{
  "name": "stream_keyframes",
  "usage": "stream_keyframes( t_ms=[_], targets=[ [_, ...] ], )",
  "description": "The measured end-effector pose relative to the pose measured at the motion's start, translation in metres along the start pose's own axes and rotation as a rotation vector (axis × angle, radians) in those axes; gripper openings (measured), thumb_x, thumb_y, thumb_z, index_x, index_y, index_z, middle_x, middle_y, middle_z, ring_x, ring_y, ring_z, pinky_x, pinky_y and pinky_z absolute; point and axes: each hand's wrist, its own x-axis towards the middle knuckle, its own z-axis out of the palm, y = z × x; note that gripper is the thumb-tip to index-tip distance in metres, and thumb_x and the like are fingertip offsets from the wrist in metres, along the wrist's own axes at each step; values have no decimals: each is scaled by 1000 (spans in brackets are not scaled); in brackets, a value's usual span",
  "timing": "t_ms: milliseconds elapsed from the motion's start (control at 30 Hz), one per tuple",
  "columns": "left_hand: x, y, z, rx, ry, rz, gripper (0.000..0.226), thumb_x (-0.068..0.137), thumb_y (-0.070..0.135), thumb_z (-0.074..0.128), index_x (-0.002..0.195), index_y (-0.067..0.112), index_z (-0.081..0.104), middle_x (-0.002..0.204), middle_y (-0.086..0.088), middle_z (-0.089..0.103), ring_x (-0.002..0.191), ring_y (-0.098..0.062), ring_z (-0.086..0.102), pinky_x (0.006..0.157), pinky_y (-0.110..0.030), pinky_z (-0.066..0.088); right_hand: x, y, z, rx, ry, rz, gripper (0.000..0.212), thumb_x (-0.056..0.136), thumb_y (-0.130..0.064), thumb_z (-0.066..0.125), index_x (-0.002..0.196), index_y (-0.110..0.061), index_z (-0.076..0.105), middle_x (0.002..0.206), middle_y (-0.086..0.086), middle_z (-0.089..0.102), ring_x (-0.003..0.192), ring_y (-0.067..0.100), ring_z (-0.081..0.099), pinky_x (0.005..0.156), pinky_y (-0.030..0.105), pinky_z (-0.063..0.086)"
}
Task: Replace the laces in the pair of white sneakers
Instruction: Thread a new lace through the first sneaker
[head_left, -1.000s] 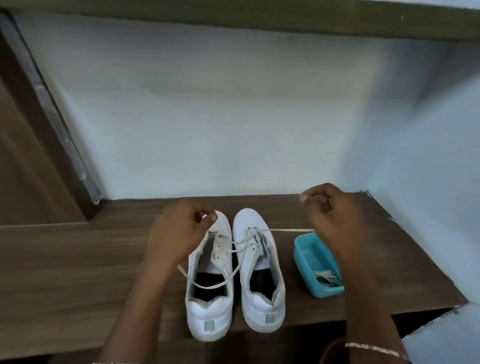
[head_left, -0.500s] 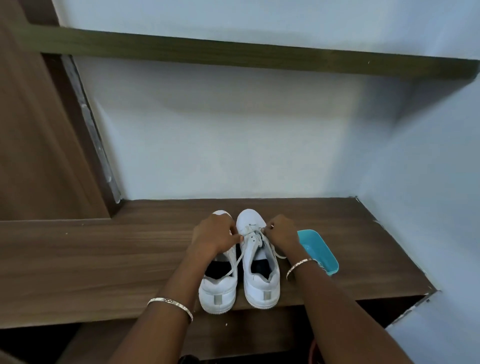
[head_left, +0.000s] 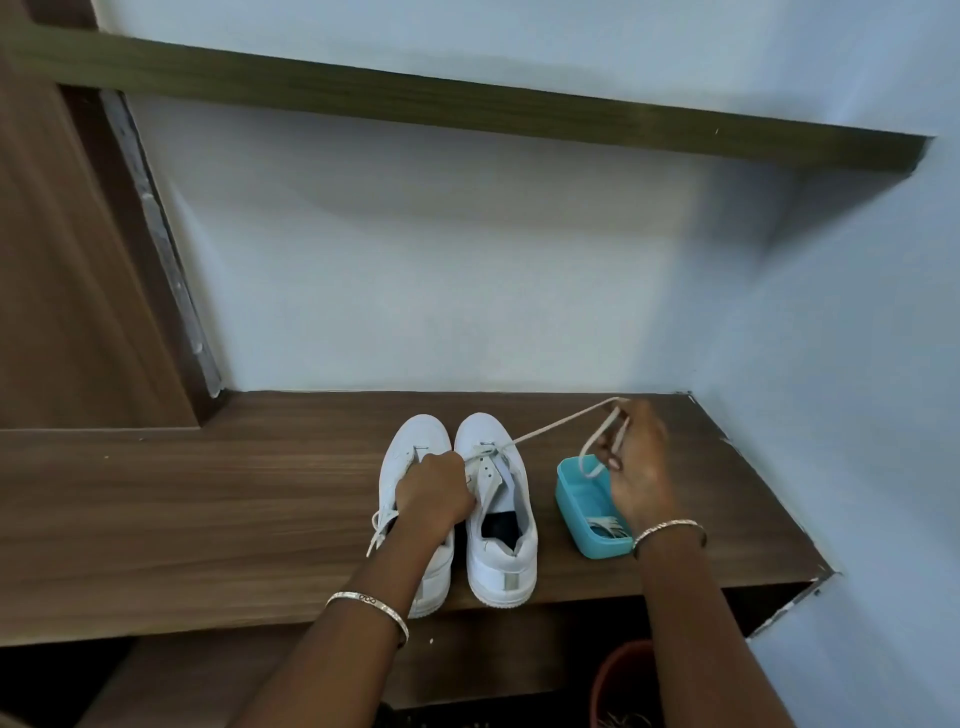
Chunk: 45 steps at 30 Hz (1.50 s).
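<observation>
Two white sneakers stand side by side on a wooden shelf (head_left: 208, 519), toes to the wall: the left sneaker (head_left: 415, 447) and the right sneaker (head_left: 501, 525). My left hand (head_left: 434, 491) lies curled over the left sneaker's opening and grips at the lacing between the two shoes. My right hand (head_left: 636, 467) pinches a white lace (head_left: 556, 423) that runs taut from the right sneaker's front eyelets up to my fingers, its free end looping down. A loose lace end (head_left: 375, 530) hangs beside the left sneaker.
A teal plastic box (head_left: 576, 509) with more laces inside sits right of the sneakers, under my right wrist. Blue walls close the shelf at the back and right. A wooden panel stands at the left. A red-brown pot (head_left: 623, 686) sits below the shelf.
My right hand has drawn away from the right sneaker up and to the right, pulling a length of lace out taut. My left hand stays at the shoes.
</observation>
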Motion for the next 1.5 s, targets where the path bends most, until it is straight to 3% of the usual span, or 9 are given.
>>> stream_keyframes(
  t_ms=[200, 300, 400, 533, 700, 833, 1000, 1167, 1500],
  targets=[
    [7, -10, 0, -218, -48, -95, 14, 83, 23, 61, 78, 11, 65, 74, -3, 63, 77, -22, 64, 58, -27, 42, -7, -13, -35, 338, -128, 32, 15, 80, -22, 54, 69, -19, 43, 58, -2, 39, 38, 10, 33, 41, 21, 23],
    [11, -13, -2, -351, -46, -120, 19, 81, 22, 62, 81, 8, 75, 74, -6, 68, 71, -21, 63, 58, -26, 43, -12, -8, -28, -305, -239, 19, 26, 92, -19, 55, 68, -9, 55, 45, 0, 50, 32, 12, 40, 37, 20, 29],
    [15, -11, -6, -454, 2, -143, 19, 85, 21, 61, 84, 7, 74, 76, -5, 70, 65, -15, 57, 54, -24, 40, -1, 17, -11, -1092, -383, -199, 9, 87, -26, 71, 83, -20, 76, 75, -7, 75, 73, 7, 68, 66, 21, 48],
    [21, -3, -12, -638, 14, -190, 21, 90, 25, 58, 76, 10, 64, 62, 2, 52, 57, -15, 46, 53, -25, 36, 23, 62, 15, -1261, -365, -268, 25, 90, -26, 68, 113, -19, 74, 115, -3, 73, 109, 17, 65, 92, 29, 47],
    [30, 2, -24, -1110, -97, -352, 12, 86, 20, 54, 79, 15, 63, 70, -2, 43, 48, -14, 29, 42, -22, 25, 41, 94, 31, -1407, -245, -276, 16, 89, -32, 69, 89, -17, 74, 98, 5, 74, 95, 27, 67, 74, 32, 48],
    [34, -5, -26, -1403, -119, -378, 23, 93, 18, 44, 77, 11, 59, 78, 3, 69, 36, -9, 20, 35, -20, 17, 39, 92, 29, -1282, -153, -296, 15, 92, -26, 58, 80, -18, 61, 90, 3, 68, 87, 26, 63, 71, 33, 46],
    [40, -13, -34, -1676, -95, -384, 24, 93, 14, 43, 72, 12, 54, 88, -5, 76, 32, -8, 19, 32, -16, 16, 31, 56, 23, -499, 144, -155, 21, 97, -15, 43, 79, -7, 51, 80, 11, 72, 48, 23, 51, 46, 25, 37],
    [41, -14, -48, -1644, -47, -309, 30, 102, 21, 45, 74, 15, 53, 70, -2, 61, 32, -6, 21, 31, -17, 16, 28, 33, 8, -186, 57, 8, 20, 97, -15, 41, 81, -8, 48, 78, 13, 75, 31, 15, 39, 34, 17, 25],
    [22, 3, -91, -914, -12, -159, 24, 95, 28, 60, 83, 8, 67, 77, -8, 43, 55, -17, 32, 50, -26, 26, 4, 14, 1, -843, -124, -187, 27, 89, -24, 67, 70, -6, 72, 55, 8, 65, 50, 12, 60, 64, 30, 52]
  ],
)
